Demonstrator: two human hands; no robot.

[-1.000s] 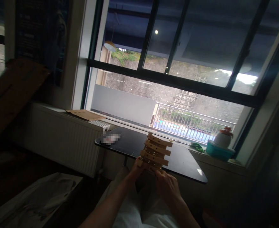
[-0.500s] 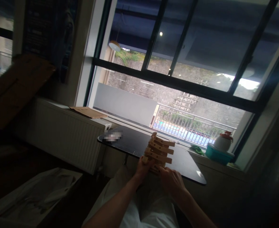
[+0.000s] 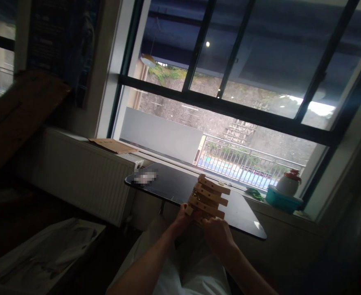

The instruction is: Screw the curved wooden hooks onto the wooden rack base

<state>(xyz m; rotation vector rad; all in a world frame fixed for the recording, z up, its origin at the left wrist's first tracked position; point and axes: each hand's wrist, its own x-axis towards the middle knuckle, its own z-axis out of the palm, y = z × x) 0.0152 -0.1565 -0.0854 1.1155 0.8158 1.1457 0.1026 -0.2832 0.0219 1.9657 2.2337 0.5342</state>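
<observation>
- No words, numbers or brands can be read for certain.
- Tall, dark blue poster [image 3: 60, 47] on the wall at left: rows of pale lettering, too dim and blurred to make out.
- Flat, light-brown paper packet [image 3: 111, 145] lying on the white ribbed metal radiator [image 3: 88, 176]: a short row of small dark marks, illegible.
- Small pale item [image 3: 145, 177] on the black, round-cornered table [image 3: 171, 180]: pixelated, so any print is hidden.

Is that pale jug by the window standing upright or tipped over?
Upright: the jug's reddish top points upward, above the teal tub.
</observation>
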